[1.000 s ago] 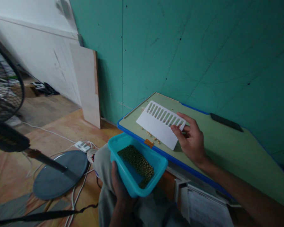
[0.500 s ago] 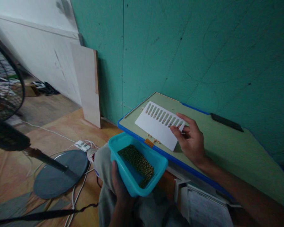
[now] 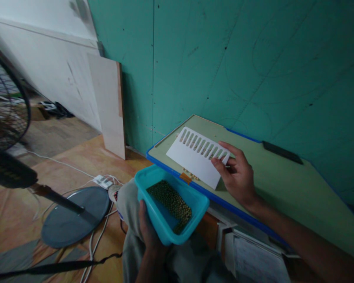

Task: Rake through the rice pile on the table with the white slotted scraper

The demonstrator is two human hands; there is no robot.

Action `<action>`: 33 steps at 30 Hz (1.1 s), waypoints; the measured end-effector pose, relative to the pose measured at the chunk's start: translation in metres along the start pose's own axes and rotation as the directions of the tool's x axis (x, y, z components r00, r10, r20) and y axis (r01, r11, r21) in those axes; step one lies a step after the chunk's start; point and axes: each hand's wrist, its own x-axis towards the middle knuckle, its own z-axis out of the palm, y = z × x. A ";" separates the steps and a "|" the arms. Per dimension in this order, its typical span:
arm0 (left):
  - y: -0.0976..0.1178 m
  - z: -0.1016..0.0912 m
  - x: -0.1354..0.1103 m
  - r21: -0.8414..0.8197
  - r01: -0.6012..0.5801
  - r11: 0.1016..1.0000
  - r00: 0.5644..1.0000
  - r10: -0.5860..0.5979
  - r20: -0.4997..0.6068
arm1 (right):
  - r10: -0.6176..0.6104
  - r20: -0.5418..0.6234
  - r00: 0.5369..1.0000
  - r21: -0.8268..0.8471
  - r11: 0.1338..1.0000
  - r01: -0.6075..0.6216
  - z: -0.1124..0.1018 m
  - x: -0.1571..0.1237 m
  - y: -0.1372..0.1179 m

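Along one green wall (image 3: pixel 194 59) stands one blue-edged table (image 3: pixel 271 181). Just beside its near edge, the left hand (image 3: pixel 150 232) grips one turquoise tub (image 3: pixel 191 194). Above the tabletop, the right hand (image 3: pixel 240 177) pinches one tilted white slotted card (image 3: pixel 194 163) by its right end. Several pale beans (image 3: pixel 192 175) lie on the table, partly hidden; the tub's dark and pale grains (image 3: pixel 169 200) are too many to count.

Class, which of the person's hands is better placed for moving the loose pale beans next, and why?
Probably the right hand: it holds the slotted white card, whose edge lies close to the pale beans on the table. The left hand seems occupied, holding the teal tub.
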 end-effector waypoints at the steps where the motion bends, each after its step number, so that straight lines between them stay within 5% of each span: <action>1: 0.000 0.000 -0.001 -0.007 0.002 1.000 1.000 -0.002 -0.002 | -0.001 -0.001 1.000 0.002 1.000 0.001 0.000 0.000 0.000; 17: -0.003 -0.007 0.006 0.028 0.057 0.998 0.996 -0.059 0.062 | -0.005 0.017 1.000 0.025 1.000 0.004 0.000 -0.002 -0.003; 26: -0.006 -0.016 0.016 0.180 -0.141 0.974 0.990 0.138 0.028 | -0.014 0.012 1.000 0.025 1.000 0.014 0.000 -0.003 -0.005; 33: -0.005 -0.011 0.010 0.122 -0.072 0.990 0.997 0.070 0.016 | -0.003 -0.002 1.000 0.022 1.000 0.003 0.002 -0.003 -0.010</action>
